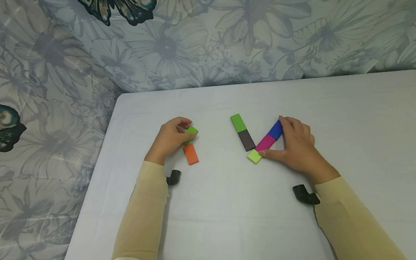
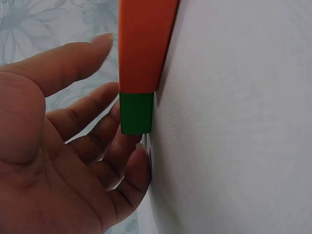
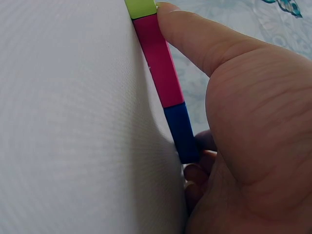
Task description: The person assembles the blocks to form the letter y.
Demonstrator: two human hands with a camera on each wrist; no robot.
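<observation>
My left hand [image 1: 170, 138] curves loosely around a green block [image 1: 191, 130], its thumb passing over it in the head view. An orange block [image 1: 191, 154] lies end-on to the green one. In the left wrist view the thumb stands beside the orange block [image 2: 146, 46], while the other fingers bend behind the green block [image 2: 136, 113]. My right hand [image 1: 295, 148] holds a straight row of blocks at its ends: lime [image 1: 254, 156], magenta [image 1: 266, 143] and blue [image 1: 275, 129]. Its thumb is at the lime block; curled fingertips touch the blue block [image 3: 183, 134].
A second green block [image 1: 238, 122] and a dark brown block [image 1: 246, 140] form a slanted row, meeting the other row in a V. Black curved pieces [image 1: 305, 194] sit by both wrists. The white table [image 1: 229, 222] ends at a flower-patterned wall covering [image 1: 163, 47].
</observation>
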